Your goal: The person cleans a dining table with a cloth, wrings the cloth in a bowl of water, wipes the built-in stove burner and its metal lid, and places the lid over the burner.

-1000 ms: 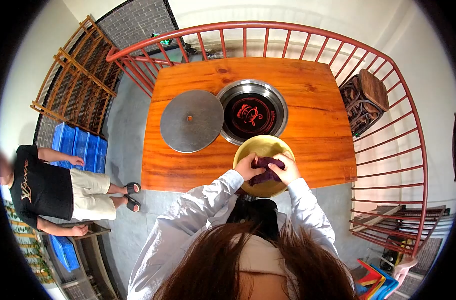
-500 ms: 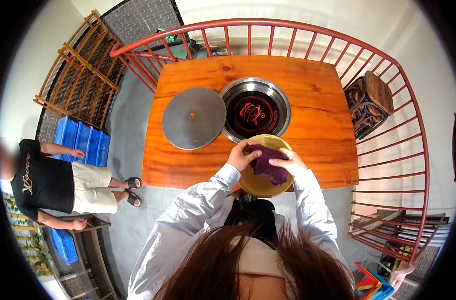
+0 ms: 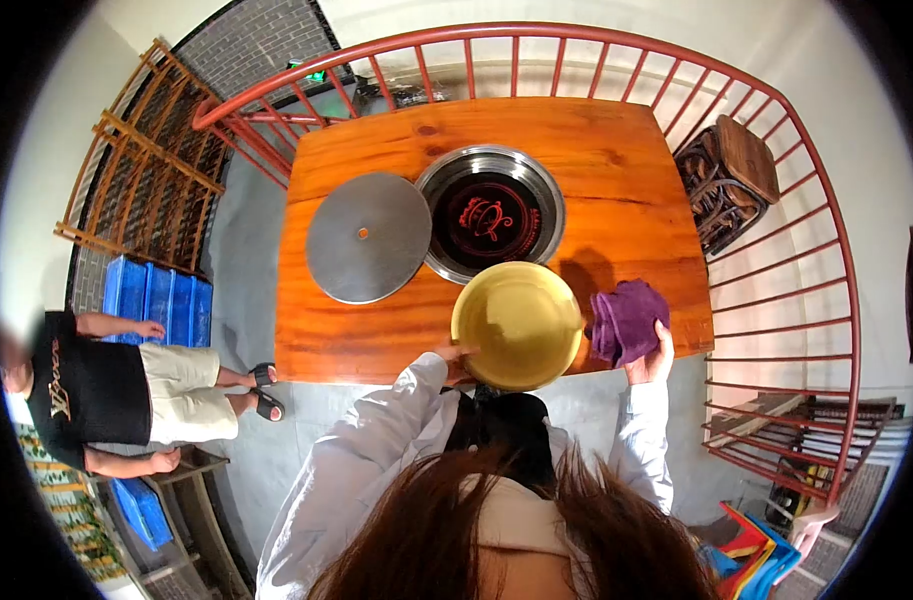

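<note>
A purple cloth (image 3: 628,318), bunched and folded, is in my right hand (image 3: 654,358), to the right of the yellow bowl and over the table's front edge. My left hand (image 3: 454,360) is at the left rim of the yellow bowl (image 3: 517,325), its fingers partly hidden by the bowl. The bowl is at the table's front edge, and no cloth is inside it. Behind the bowl, a round steel-rimmed cooker (image 3: 549,168) with a black top and red markings is set in the wooden table (image 3: 616,215). A round grey metal lid (image 3: 367,250) lies left of the cooker.
A red railing (image 3: 536,32) curves round the far and right sides. Stacked wooden stools (image 3: 741,165) stand at the right. A person (image 3: 101,385) in a black shirt stands at the left near blue crates (image 3: 161,300) and a wooden rack (image 3: 146,160).
The purple cloth has left the bowl and moved right in my right hand. My left hand has let go of the cloth and moved to the bowl's left rim.
</note>
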`<state>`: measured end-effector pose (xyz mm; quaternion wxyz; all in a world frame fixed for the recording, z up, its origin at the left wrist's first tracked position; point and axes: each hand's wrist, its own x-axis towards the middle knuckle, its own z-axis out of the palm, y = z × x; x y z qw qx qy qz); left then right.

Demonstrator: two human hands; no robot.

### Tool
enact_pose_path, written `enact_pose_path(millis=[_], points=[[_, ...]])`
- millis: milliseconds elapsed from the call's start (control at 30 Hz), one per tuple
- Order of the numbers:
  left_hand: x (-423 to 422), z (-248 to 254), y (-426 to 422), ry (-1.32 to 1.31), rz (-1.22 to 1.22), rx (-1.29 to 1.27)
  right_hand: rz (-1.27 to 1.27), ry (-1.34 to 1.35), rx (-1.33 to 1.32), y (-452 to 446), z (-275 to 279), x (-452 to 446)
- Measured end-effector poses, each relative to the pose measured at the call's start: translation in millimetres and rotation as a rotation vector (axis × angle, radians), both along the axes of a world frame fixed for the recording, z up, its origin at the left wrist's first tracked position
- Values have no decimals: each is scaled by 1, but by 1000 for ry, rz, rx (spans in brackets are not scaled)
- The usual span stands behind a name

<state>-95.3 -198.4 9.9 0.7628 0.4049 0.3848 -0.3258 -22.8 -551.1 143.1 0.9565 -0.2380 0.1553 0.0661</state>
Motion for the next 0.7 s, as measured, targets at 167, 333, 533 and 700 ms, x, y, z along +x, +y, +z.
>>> enact_pose_path(millis=[167,333,533,700], points=[[8,-15,-4,100,-81,-13,-83,26,-25,-23,-12,-35],[16,-56,3,-29,-208,217,-134,69,24,-31,-12,-64],[45,-42,-21,-219,-268,200,-196,97,75,-27,1,-92],[68,-20,-78,-280,-369,192,-249,36,153,-35,5,-124]])
